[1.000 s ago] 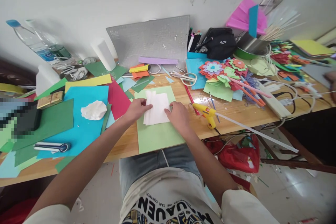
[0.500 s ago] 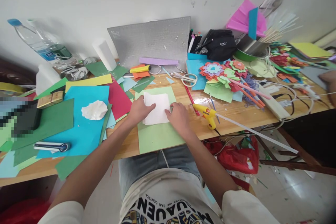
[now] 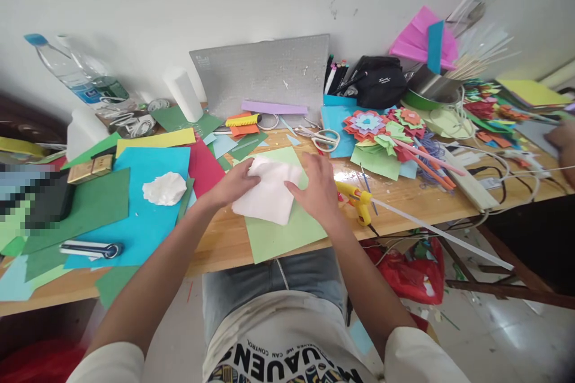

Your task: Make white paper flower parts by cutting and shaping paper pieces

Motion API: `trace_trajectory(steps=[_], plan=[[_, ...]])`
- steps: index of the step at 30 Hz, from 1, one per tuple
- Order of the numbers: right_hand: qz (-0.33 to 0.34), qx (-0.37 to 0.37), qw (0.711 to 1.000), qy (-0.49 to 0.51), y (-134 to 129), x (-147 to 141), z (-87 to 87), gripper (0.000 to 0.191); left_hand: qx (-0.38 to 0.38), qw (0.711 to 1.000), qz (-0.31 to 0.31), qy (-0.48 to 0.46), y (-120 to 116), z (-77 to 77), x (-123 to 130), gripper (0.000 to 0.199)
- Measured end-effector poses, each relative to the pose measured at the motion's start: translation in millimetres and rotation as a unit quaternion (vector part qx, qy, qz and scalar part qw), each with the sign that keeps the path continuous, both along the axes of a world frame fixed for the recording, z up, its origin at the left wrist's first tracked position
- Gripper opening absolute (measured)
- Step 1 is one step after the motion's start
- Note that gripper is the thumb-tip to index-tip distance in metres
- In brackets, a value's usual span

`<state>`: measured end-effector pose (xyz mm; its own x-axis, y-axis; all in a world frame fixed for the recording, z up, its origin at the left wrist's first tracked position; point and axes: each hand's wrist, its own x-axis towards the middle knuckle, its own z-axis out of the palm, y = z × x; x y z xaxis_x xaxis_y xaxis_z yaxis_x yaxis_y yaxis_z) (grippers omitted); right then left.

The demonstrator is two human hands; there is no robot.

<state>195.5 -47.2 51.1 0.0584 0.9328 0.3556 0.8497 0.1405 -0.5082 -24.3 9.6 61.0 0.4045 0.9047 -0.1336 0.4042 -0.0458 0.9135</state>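
Observation:
A white folded tissue (image 3: 269, 200) lies slanted on a sheet of light green paper (image 3: 283, 239) in front of me. My left hand (image 3: 234, 182) rests across the tissue's left edge, thumb stretched inward over it and fingers apart. At the right side, my right hand (image 3: 320, 188) is spread open, its thumb tip on the tissue and its fingers over the green sheet. A crumpled white tissue piece (image 3: 164, 189) lies on blue paper (image 3: 175, 158) to the left. A yellow glue gun (image 3: 359, 198) lies just right of my right hand.
Scissors (image 3: 326, 140), a yellow cutter (image 3: 243, 121) and a grey board (image 3: 265, 72) are toward the wall. Paper flowers (image 3: 366, 122) and a power strip (image 3: 469, 182) lie right. A stapler (image 3: 91, 249) sits left. Another person's hand (image 3: 561, 137) shows at far right.
The tissue and the green sheet beneath have turned to a slant, and the green sheet has shifted right. My right hand has moved slightly up and right with its fingers wider.

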Motion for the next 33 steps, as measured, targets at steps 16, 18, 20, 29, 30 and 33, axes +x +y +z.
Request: trace_trajectory(steps=[16, 18, 20, 29, 30, 33], plan=[[0.052, -0.12, 0.874, 0.469, 44, -16, -12.3, 0.029, -0.215, 0.887, 0.079, -0.4, 4, -0.5, -22, 0.063], [0.046, -0.086, 0.906, 0.411, 46, -22, -13.3, 0.025, -0.222, 0.884, 0.112, -0.395, -3, -11.0, -12, 0.057], [0.03, -0.075, 0.942, 0.325, 48, -24, -12.0, 0.025, -0.23, 0.887, 0.151, -0.37, -6, -19.1, -3, 0.052], [-0.185, -0.075, 0.975, -0.094, 124, 12, 14.5, 0.032, -0.206, 0.877, 0.244, -0.358, 6, -31.9, -3, 0.023], [-0.203, -0.093, 0.967, -0.12, 135, 17, 15.1, 0.034, -0.202, 0.88, 0.236, -0.359, 5, -31.7, -4, 0.022], [-0.213, -0.162, 0.949, -0.169, 157, 28, 10.1, 0.038, -0.187, 0.888, 0.208, -0.364, 2, -30.8, -8, 0.023]])
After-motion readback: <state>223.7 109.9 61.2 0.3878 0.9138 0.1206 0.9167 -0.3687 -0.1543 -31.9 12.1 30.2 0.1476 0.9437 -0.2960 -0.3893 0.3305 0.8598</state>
